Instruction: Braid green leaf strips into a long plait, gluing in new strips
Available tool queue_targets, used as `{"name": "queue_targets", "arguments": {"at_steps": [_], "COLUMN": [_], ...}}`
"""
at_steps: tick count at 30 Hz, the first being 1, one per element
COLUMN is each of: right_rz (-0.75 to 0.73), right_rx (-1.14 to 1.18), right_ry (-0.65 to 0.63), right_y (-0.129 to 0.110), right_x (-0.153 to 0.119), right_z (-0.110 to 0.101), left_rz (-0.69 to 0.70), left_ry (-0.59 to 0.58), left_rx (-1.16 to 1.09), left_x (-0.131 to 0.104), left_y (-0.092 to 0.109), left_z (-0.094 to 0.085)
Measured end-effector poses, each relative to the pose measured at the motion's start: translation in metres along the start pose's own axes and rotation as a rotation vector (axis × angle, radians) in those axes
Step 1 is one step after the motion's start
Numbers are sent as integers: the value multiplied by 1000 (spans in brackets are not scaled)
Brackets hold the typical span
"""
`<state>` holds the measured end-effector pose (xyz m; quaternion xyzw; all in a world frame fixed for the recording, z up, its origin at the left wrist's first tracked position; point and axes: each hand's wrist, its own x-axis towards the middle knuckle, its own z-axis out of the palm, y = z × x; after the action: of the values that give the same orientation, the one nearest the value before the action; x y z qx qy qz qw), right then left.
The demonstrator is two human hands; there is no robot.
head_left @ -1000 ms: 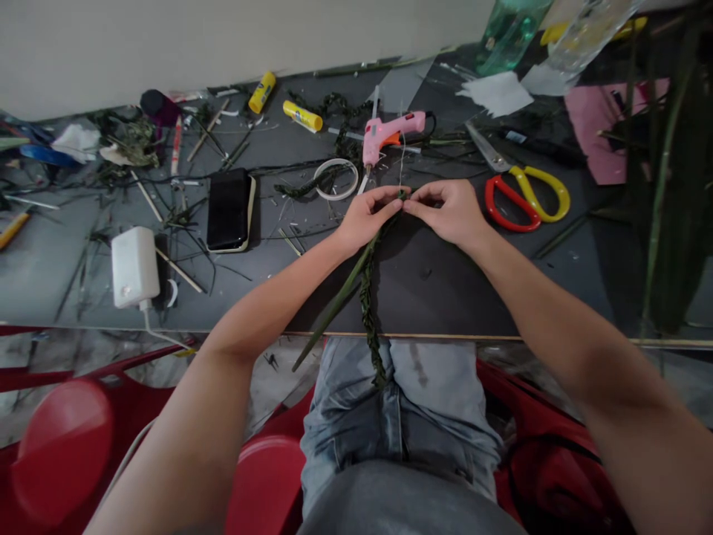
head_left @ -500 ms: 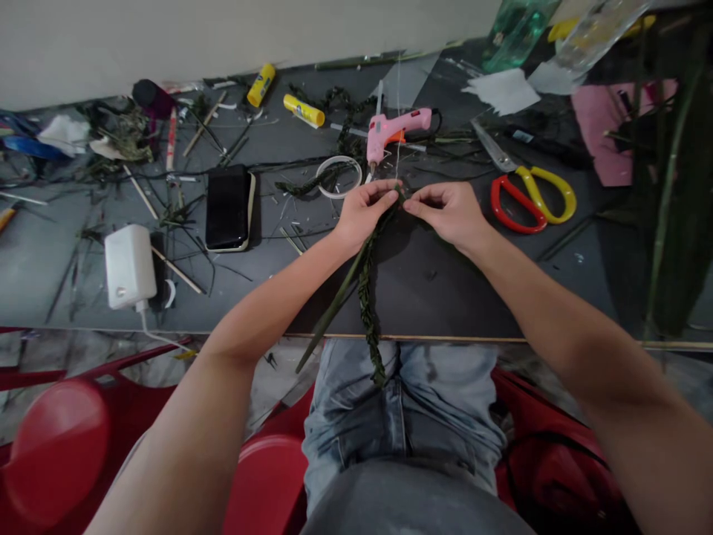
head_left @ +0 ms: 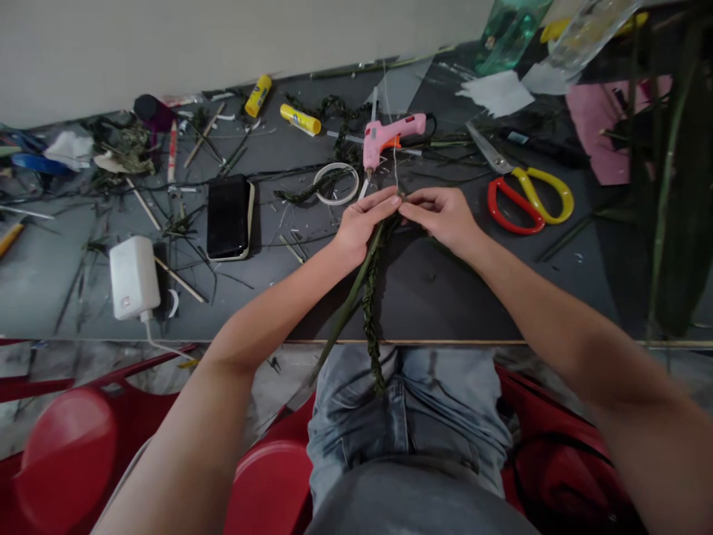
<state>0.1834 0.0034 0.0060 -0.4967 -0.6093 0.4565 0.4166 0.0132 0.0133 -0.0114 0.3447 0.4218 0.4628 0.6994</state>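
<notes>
My left hand (head_left: 359, 227) pinches the upper end of a dark green braid (head_left: 370, 312) of leaf strips. The braid hangs over the table edge towards my lap, and a long loose leaf strip (head_left: 341, 319) trails beside it. With thumb and fingertips pressed together, my right hand (head_left: 443, 217) grips the same end; the exact spot between the fingers is hidden. A thin pale strand (head_left: 395, 152) rises from there past the pink glue gun (head_left: 382, 140). The glue gun lies just beyond my hands, and a white ring (head_left: 334, 202) is near my left hand.
Scissors (head_left: 495, 156) with red and yellow handles lie to the right, before a pink sheet (head_left: 590, 122). A black phone (head_left: 227, 218) and a white charger (head_left: 134, 275) with a cable are left. Yellow glue sticks (head_left: 301, 119), stems and leaf scraps litter the dark table (head_left: 445, 312).
My hands have dipped slightly towards me, still pinching the braid's upper end. The left fingers lie flatter over it, and the loose leaf strip has swung a little right.
</notes>
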Motion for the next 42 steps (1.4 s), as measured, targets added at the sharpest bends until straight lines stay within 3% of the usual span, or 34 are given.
{"name": "queue_targets", "arguments": {"at_steps": [5, 12, 22, 32, 42], "right_rz": [-85, -17, -81, 49, 138], "right_rx": [22, 12, -63, -40, -15], "right_ry": [2, -1, 22, 1, -15], "right_y": [0, 1, 3, -5, -6], "right_x": [1, 1, 0, -2, 0], "right_z": [1, -4, -5, -2, -15], "left_rz": [1, 16, 102, 72, 90], "left_ry": [9, -151, -160, -77, -43], "left_rx": [-18, 55, 170, 163, 97], "left_x": [-6, -1, 1, 8, 2], "left_y": [5, 8, 7, 3, 5], "left_z": [7, -4, -5, -11, 0]}}
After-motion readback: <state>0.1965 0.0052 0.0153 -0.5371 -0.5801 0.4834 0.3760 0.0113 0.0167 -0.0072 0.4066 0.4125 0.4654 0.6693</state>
